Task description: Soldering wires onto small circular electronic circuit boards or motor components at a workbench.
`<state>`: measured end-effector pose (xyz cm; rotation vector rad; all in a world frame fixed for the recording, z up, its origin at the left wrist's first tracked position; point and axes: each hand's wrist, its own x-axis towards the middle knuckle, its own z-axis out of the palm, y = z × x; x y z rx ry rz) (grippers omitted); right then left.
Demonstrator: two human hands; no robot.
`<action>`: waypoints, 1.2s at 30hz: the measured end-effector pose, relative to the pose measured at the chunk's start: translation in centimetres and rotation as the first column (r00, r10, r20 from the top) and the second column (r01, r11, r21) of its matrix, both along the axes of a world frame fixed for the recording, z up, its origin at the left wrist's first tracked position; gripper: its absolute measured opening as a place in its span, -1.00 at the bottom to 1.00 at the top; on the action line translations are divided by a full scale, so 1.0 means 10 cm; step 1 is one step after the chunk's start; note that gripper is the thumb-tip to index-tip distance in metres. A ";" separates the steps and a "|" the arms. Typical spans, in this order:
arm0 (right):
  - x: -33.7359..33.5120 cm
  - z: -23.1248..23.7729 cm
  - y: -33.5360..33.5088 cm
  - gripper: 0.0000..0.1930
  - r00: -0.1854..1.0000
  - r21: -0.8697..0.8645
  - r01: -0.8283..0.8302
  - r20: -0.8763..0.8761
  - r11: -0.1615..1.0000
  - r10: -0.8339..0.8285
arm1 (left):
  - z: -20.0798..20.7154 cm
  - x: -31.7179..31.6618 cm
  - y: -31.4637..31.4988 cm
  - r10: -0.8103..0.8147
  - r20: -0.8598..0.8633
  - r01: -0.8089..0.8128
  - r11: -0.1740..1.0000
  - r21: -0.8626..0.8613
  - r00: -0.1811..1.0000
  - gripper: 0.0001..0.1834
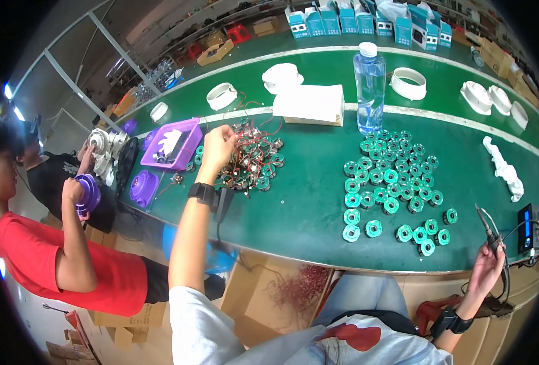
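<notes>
A tangled heap of wired green coils (251, 164) is piled near the left end of the green table (318, 207), and one coil at its left side is pinched by the closed fingers of the left hand (218, 149). A soldering iron (488, 228) is gripped in the closed right hand (485, 267) just off the table's near right edge. Unwired green coils (391, 188) are spread between the two hands, with a water bottle (369, 88) stood behind them and a purple tray (173, 144) set left of the heap.

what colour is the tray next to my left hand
Purple. The tray sits just left of the left hand on the green table; head view shows it clearly.
</notes>
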<state>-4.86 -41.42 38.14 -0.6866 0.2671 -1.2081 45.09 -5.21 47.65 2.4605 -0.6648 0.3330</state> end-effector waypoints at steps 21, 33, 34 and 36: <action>-0.03 0.25 0.19 -0.89 0.995 0.063 0.095 -0.010 0.993 -0.094 | 1.17 -1.77 -0.77 -0.516 -0.296 0.398 0.836 -0.377 0.804 -0.83; -0.20 0.35 0.30 -0.92 0.994 0.113 0.107 0.021 0.988 -0.110 | 0.18 -2.58 -1.51 -0.702 -0.569 0.618 0.687 -0.381 0.430 -0.83; -0.21 0.33 0.28 -0.93 0.995 0.124 0.094 0.022 0.988 -0.098 | 0.06 -2.55 -1.58 -0.714 -0.537 0.596 0.688 -0.414 0.450 -0.83; -0.24 0.31 0.27 -0.92 0.997 0.099 0.077 0.007 0.992 -0.079 | -0.05 -2.49 -1.70 -0.722 -0.508 0.572 0.688 -0.447 0.470 -0.83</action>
